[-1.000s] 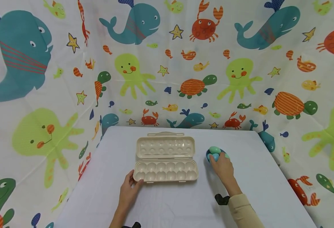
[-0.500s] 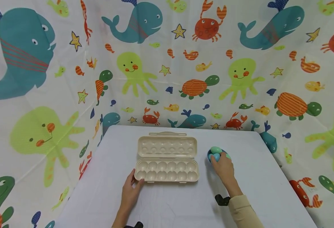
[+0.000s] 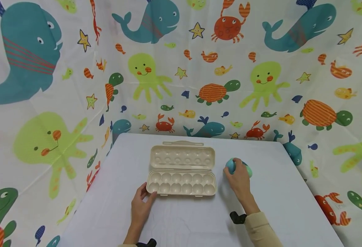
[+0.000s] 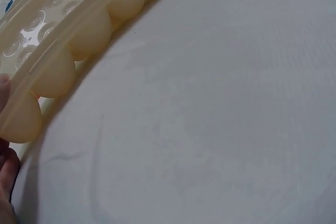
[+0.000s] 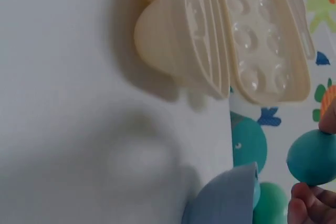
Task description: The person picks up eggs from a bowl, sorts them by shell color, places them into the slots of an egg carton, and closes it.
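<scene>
A cream plastic egg carton (image 3: 181, 183) lies on the table with its lid raised behind it, its cups bare. My left hand (image 3: 141, 208) holds the carton's near left corner, the thumb on the rim and the fingers at the side and below. Between thumb and fingertips my right hand (image 3: 239, 180) pinches a blue toy egg (image 5: 313, 157), lifted above a blue-grey bowl (image 5: 223, 198). Inside the bowl a green egg (image 5: 271, 203) shows, and a sliver of another lies at the rim. From the head, the right hand hides most of the bowl.
A white cloth covers the table (image 3: 187, 223). Behind and at both sides hangs a curtain (image 3: 181, 113) printed with sea animals. Black wrist mounts (image 3: 238, 217) sit on both forearms.
My right hand has lifted the blue egg out of the bowl, moving up and slightly left. My left hand keeps its hold on the carton. The head view has shifted slightly.
</scene>
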Demonstrator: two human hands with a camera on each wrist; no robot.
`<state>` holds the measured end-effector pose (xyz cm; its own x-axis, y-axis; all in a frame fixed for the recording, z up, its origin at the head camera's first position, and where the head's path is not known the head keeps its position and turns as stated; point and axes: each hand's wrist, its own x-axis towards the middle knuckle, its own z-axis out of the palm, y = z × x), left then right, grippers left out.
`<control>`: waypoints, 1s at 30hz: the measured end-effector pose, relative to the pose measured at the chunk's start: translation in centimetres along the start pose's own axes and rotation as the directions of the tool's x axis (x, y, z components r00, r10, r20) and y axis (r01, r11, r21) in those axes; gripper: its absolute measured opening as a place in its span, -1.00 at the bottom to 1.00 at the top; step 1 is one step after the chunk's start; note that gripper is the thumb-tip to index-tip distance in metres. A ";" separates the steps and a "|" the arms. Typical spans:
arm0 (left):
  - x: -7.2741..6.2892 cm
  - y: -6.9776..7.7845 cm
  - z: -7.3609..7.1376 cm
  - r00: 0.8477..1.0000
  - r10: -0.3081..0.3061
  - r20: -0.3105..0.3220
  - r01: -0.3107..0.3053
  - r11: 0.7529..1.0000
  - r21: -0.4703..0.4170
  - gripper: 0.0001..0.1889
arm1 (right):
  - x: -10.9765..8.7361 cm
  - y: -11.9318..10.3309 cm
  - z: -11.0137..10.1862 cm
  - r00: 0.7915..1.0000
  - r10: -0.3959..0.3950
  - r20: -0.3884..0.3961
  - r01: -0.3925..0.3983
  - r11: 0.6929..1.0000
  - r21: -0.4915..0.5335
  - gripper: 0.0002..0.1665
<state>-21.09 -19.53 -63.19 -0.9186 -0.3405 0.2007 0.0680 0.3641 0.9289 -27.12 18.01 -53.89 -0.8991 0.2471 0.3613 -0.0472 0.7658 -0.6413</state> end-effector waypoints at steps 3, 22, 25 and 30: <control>-0.1 -0.2 0.1 0.998 0.045 -0.041 -0.046 0.999 -0.012 -0.33 | -0.1 -1.0 0.8 0.999 -0.033 -0.027 0.035 0.998 0.046 -0.44; -0.6 -0.4 0.6 0.986 0.139 -0.091 -0.141 0.990 -0.016 -0.56 | -3.0 -9.7 9.2 0.943 -0.334 0.015 0.322 0.919 0.226 -0.47; -0.5 -0.2 0.5 0.986 0.143 -0.087 -0.145 0.989 -0.019 -0.56 | -3.4 -11.1 10.6 0.927 -0.373 0.045 0.350 0.900 0.261 -0.48; -0.5 0.1 0.4 0.985 0.151 -0.083 -0.153 0.988 -0.025 -0.57 | -4.3 -13.1 12.5 0.900 -0.415 0.135 0.349 0.871 0.346 -0.50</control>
<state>-20.78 -18.94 -63.35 -0.8624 -0.3524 0.3635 0.2175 0.3904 0.8946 -28.08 -0.49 -55.48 -0.8484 -0.1756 0.4994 -0.5057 0.5478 -0.6665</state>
